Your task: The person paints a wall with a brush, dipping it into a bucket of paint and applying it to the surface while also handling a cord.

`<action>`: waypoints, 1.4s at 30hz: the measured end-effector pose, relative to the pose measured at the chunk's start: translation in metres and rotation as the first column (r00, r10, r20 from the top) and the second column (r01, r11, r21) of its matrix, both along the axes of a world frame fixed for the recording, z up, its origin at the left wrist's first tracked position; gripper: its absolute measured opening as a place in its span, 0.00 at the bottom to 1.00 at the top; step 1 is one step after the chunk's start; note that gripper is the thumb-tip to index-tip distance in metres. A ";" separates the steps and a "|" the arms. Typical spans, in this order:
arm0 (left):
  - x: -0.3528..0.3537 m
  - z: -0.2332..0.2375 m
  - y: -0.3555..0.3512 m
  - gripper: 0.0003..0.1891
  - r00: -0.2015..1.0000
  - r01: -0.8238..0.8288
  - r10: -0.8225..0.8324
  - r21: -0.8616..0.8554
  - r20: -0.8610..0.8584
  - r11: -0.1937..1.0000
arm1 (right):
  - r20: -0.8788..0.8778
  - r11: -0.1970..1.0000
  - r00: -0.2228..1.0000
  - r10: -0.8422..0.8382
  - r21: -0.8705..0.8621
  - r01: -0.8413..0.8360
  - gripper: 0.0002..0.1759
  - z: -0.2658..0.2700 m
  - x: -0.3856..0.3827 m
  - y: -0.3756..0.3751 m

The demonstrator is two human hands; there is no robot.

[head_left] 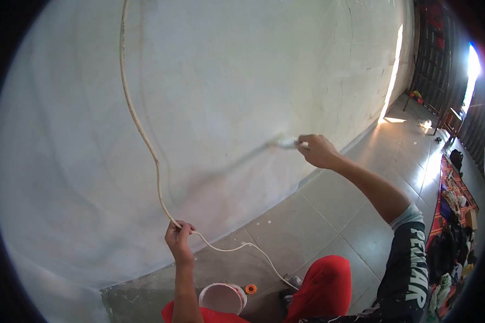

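My left hand [180, 240] is closed around a thin white cable [157, 172] that hangs down along the wall and runs on over the floor. My right hand [316, 151] grips a paintbrush [288, 142] by its handle, with the bristles against the pale wall [215, 86]. A white bucket [222, 298] stands on the floor below, between my left forearm and my red-clad knee. Beside the bucket lies a small orange ring-shaped roll [251, 289].
Grey floor tiles [328, 215] meet the wall's lower edge. At the right, a red checked cloth [435, 220] lies under piled clothes and other items. Dark corrugated panels [434, 59] and bright sunlight are at the far right.
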State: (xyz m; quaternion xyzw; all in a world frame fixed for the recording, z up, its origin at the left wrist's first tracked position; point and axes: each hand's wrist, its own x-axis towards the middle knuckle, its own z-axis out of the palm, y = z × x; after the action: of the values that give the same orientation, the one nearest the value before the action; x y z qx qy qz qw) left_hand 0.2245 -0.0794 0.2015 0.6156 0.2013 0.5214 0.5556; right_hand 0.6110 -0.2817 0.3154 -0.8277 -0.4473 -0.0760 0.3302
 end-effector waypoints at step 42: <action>-0.005 -0.004 0.008 0.05 0.999 -0.024 0.024 -0.004 -0.021 1.000 | 0.301 0.963 0.953 -0.017 0.263 -0.065 0.13 0.333 -0.070 0.012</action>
State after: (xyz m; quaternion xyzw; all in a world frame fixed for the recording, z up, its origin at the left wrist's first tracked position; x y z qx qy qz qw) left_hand 0.2192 -0.0710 0.1975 0.6175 0.2157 0.5211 0.5483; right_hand 0.5410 -0.2694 0.6487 -0.7483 -0.4878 -0.2571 0.3689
